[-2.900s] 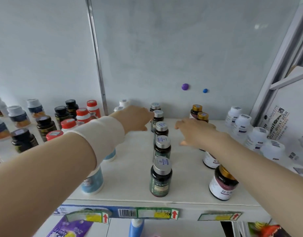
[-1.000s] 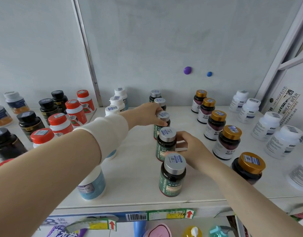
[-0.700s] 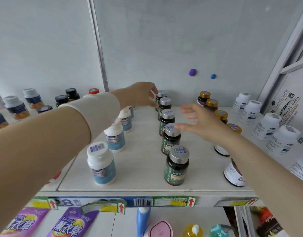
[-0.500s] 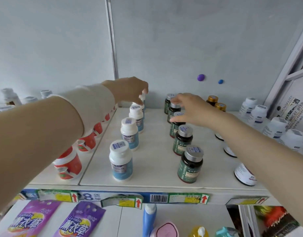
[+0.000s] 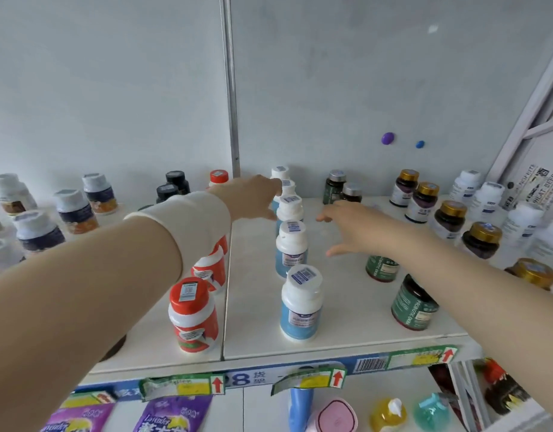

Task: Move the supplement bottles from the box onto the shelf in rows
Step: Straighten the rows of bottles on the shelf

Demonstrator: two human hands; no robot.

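Blue bottles (image 5: 301,307) stood upright along the shelf (image 5: 256,307); left hand (image 5: 253,198) reached them, right hand (image 5: 356,226) had left green bottles (image 5: 413,307), all fingers (image 5: 329,216) apart.

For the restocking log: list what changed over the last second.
The left hand moved left from the green row to the back of the white row. The right hand let go of the green row's second bottle and hovers open above that row. All rows stand upright as before.

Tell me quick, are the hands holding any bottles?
Left hand: open, touching the white-capped bottles, gripping none.
Right hand: open, fingers spread, holding nothing.
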